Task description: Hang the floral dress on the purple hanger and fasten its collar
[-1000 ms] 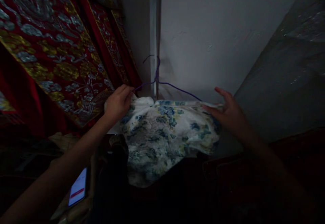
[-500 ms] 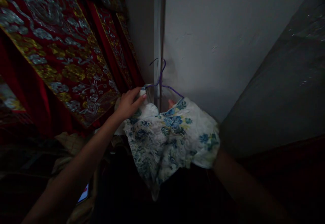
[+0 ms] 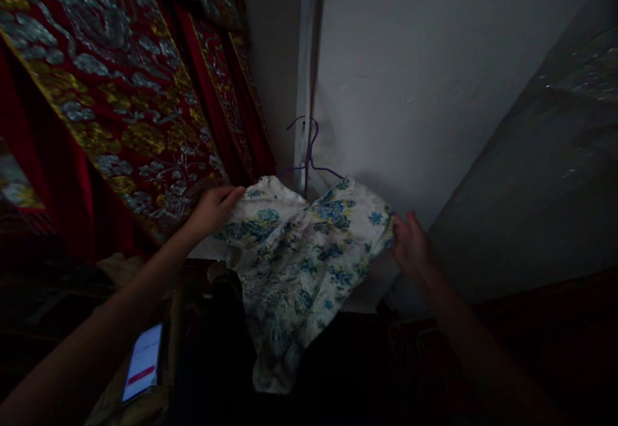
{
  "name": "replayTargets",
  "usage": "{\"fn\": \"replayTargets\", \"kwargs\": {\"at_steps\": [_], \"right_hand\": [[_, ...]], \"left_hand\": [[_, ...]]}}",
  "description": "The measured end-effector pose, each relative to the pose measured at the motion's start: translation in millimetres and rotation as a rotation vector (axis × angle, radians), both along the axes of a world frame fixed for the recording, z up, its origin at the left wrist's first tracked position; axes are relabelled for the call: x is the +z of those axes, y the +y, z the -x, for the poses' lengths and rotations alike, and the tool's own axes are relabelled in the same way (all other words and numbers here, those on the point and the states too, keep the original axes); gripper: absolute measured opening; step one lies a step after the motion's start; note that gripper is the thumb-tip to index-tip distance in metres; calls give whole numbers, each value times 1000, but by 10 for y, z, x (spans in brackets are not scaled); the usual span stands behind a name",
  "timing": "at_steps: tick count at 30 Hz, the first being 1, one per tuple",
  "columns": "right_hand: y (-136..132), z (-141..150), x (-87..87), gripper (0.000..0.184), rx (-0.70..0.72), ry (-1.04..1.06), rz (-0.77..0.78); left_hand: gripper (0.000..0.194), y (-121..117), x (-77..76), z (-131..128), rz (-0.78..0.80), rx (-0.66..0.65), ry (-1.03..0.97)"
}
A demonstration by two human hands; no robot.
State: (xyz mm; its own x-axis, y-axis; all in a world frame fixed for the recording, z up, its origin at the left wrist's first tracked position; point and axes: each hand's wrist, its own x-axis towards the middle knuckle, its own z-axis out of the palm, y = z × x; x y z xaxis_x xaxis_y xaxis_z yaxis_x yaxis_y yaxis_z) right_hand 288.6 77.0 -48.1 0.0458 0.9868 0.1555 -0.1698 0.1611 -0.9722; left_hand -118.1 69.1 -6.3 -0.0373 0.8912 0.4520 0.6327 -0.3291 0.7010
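A white blouse [image 3: 309, 252] with blue and green flowers hangs on a purple wire hanger [image 3: 311, 162], its V-neck upward and its lower end bunched together. My left hand [image 3: 215, 210] is closed on the blouse's left sleeve, the thumb along the upper edge. On the other side my right hand [image 3: 411, 244] pinches the edge of the right sleeve. Between the two hands the shoulders are spread out. The hanger's hook lies against a narrow vertical strip [image 3: 305, 59] at the wall; whether it is hooked on something I cannot tell.
Red cloth with gold and silver embroidery [image 3: 145, 136] hangs at the left. A pale wall [image 3: 410, 59] rises behind the blouse, with a darker sheet [image 3: 531, 175] at the right. At lower left lies a phone [image 3: 142, 361] with its screen lit. The lower area is very dark.
My right hand has come out from inside the blouse and moved right to the sleeve's edge. My left hand has shifted left from the neckline to the left sleeve. The shoulders are spread wider.
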Motion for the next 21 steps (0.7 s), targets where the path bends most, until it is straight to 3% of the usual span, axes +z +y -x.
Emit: {"fn": "replayTargets", "kwargs": {"at_steps": [5,9,12,15,18,21], "right_hand": [[-120,-93,232,50,-118,-166,-17],[-311,1,484,44,-262,-100,-124],[-464,169,568,34,-327,29,-89],[-757,447,447,35,-376,92,-41],[-1211,780,97,43,-341,-22,-113],[-1568,1024,-227,36,202,-323,-303]], "left_hand": [[51,72,-18,-68,55,39,-196],[38,-7,76,-107,-215,87,-355],[31,-237,187,-212,-342,74,-376],[34,-559,342,-429,-200,-161,-531],[52,-883,477,-667,138,-477,-721],[45,-1123,526,-806,386,-671,-802]]}}
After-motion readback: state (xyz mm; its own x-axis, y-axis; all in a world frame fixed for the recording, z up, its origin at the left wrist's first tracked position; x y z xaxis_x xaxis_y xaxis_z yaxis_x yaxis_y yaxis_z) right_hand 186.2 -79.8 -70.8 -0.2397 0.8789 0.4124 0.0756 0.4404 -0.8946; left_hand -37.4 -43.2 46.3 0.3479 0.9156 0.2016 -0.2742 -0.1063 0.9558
